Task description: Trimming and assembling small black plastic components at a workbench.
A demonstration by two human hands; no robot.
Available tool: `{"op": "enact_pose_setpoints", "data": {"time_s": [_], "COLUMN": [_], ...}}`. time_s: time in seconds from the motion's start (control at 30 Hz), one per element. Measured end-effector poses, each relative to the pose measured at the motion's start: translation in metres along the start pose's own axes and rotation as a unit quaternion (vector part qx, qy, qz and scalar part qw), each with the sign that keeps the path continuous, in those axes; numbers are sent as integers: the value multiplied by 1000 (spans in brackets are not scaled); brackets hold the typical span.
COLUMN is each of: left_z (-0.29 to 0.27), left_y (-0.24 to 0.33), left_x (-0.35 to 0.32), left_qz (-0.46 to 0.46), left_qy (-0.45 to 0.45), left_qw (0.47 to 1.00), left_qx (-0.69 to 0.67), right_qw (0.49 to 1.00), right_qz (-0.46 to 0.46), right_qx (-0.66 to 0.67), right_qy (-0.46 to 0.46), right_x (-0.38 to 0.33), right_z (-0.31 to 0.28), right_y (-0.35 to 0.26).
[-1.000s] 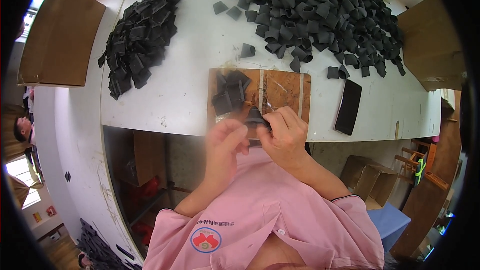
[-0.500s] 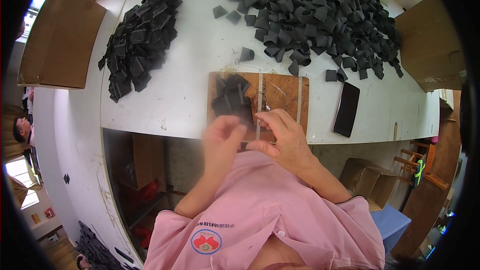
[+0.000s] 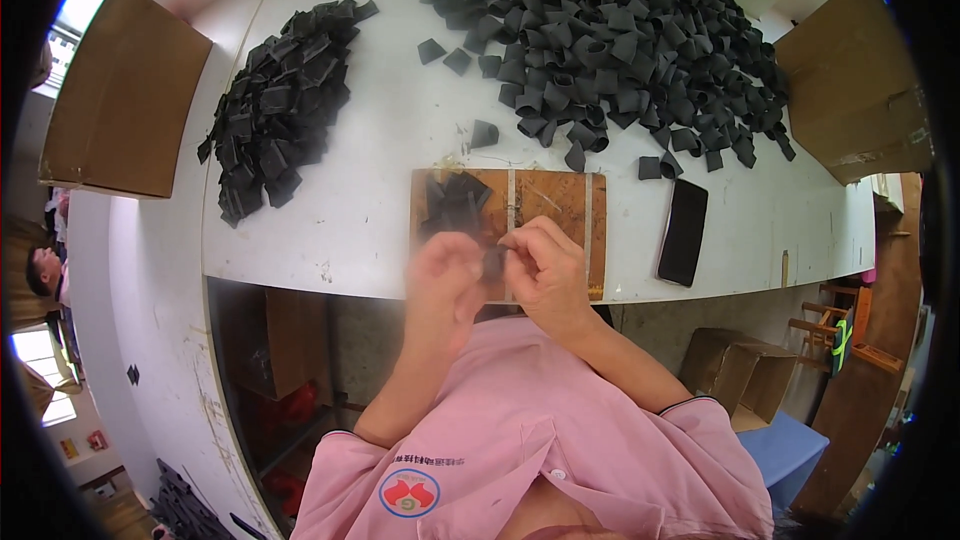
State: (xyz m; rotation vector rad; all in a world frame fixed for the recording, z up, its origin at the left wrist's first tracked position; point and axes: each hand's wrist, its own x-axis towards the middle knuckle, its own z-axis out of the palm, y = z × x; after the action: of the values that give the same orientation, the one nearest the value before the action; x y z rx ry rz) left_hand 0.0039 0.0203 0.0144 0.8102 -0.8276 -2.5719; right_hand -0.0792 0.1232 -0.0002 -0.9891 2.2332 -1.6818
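Above the near edge of a wooden board (image 3: 560,202), my right hand (image 3: 548,275) pinches a small black piece (image 3: 494,260) between thumb and fingers. Close against the piece's other side is my left hand (image 3: 445,275), smeared by motion, so whether its fingers grip the piece does not show. Several flattened black pieces (image 3: 455,202) lie on the board's left part. Beyond the board spreads a large heap of black tube-like loops (image 3: 620,40), with a few loose ones near it. A second heap of flatter black pieces (image 3: 285,105) lies at the far left.
A black phone (image 3: 683,235) lies right of the board on the white table (image 3: 330,230). Cardboard boxes stand at the left (image 3: 130,90) and right (image 3: 855,85). Below the table's right side are an open carton (image 3: 735,370) and a blue stool (image 3: 785,455).
My hands have come closer together, and a small black piece now shows between them. My right hand has shifted left. The view has tilted slightly.
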Motion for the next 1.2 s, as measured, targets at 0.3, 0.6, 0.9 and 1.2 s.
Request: {"op": "enact_pose_setpoints", "data": {"time_s": [0.3, 0.6, 0.9, 1.2], "left_z": [5, 23, 22, 25], "left_y": [-15, 39, 17, 26], "left_x": [-5, 7, 11, 14], "left_qz": [452, -105, 190, 417], "left_qy": [59, -273, -56, -106], "left_qw": [763, 899, 967, 819], "left_qx": [459, -326, 157, 380], "right_qw": [708, 876, 982, 980], "right_qz": [353, 167, 34, -187], "right_qx": [578, 361, 104, -68], "right_qy": [-203, -273, -153, -7], "right_x": [10, 67, 59, 37], "right_z": [-19, -37, -29, -28], "right_y": [-12, -43, -17, -40]}}
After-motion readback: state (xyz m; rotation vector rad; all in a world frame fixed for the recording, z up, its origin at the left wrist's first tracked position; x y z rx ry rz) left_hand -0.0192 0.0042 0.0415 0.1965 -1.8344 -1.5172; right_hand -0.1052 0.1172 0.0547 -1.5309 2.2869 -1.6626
